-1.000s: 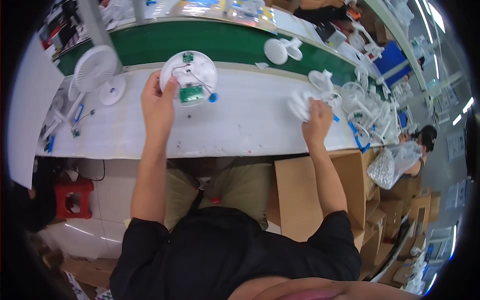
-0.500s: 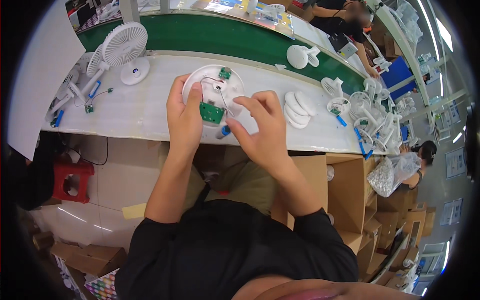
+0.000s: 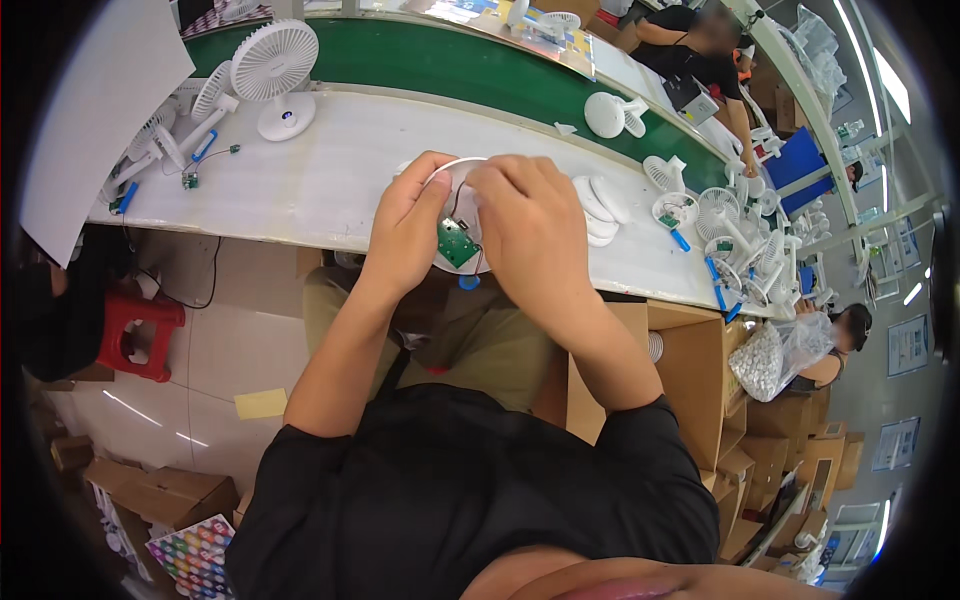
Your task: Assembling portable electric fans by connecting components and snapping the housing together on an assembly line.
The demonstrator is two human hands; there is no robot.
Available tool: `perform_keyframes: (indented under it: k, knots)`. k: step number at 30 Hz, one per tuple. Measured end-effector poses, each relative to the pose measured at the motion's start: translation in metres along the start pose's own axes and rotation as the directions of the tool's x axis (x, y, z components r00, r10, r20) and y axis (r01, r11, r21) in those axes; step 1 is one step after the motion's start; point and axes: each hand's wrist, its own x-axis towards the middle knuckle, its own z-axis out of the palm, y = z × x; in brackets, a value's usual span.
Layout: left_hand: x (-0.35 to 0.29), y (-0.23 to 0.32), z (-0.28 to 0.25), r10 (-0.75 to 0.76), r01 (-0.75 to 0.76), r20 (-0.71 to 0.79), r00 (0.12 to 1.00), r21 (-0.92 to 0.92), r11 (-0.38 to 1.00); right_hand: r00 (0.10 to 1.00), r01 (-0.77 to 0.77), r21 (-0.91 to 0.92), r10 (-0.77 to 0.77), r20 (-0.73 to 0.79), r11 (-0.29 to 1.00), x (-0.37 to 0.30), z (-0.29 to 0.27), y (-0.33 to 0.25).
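Observation:
A round white fan base (image 3: 466,208) is tilted up in front of me, its hollow side facing me. My left hand (image 3: 403,228) grips its left edge, thumb along the rim. Inside lies a green circuit board (image 3: 457,245) with thin wires. The end of a blue cylindrical battery (image 3: 469,282) shows just below the base. Over the right part of the base, my right hand (image 3: 537,232) reaches in with bent, closed fingers near the far rim. Its fingertips, and whatever they pinch, are hidden behind the hand.
Several white discs (image 3: 602,208) are stacked right of my hands. A white fan (image 3: 275,75) stands at the left, near loose blue batteries. More fan parts (image 3: 740,235) crowd the right. A fan (image 3: 614,115) lies on the green belt (image 3: 440,68); a co-worker (image 3: 690,50) sits beyond.
My right hand has moved from beside the base to over its interior, fingers curling in. The small upper board is now covered. The base has shifted slightly toward the right in view.

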Motion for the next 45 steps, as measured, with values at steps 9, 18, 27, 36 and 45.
perform_keyframes:
  k: [9, 18, 27, 36, 45]
  knots:
    - [0.002, -0.018, 0.030, 0.040, -0.034, -0.088, 0.995, 0.072, 0.997, 0.994, -0.108, -0.015, 0.107, -0.035, 0.994, -0.014, -0.014, 0.009]
    - [-0.001, -0.021, 0.031, 0.260, -0.265, 0.054, 0.964, 0.254, 0.930, 0.881, -0.464, 0.496, 0.323, 0.345, 0.734, -0.005, -0.033, 0.029]
    - [-0.011, -0.029, 0.027, 0.385, -0.355, -0.034, 0.922, 0.321, 0.878, 0.961, -0.276, 0.659, 0.190, 0.200, 0.700, -0.008, -0.017, 0.026]
    - [-0.022, -0.018, 0.038, 0.255, -0.217, -0.350, 0.901, 0.145, 0.965, 0.964, 0.092, 0.394, 0.017, -0.264, 0.914, -0.005, 0.025, 0.020]
    - [-0.020, -0.016, 0.019, 0.256, -0.196, -0.308, 0.916, 0.211, 0.958, 0.958, -0.280, 0.617, 0.252, 0.135, 0.736, 0.000, 0.016, 0.010]
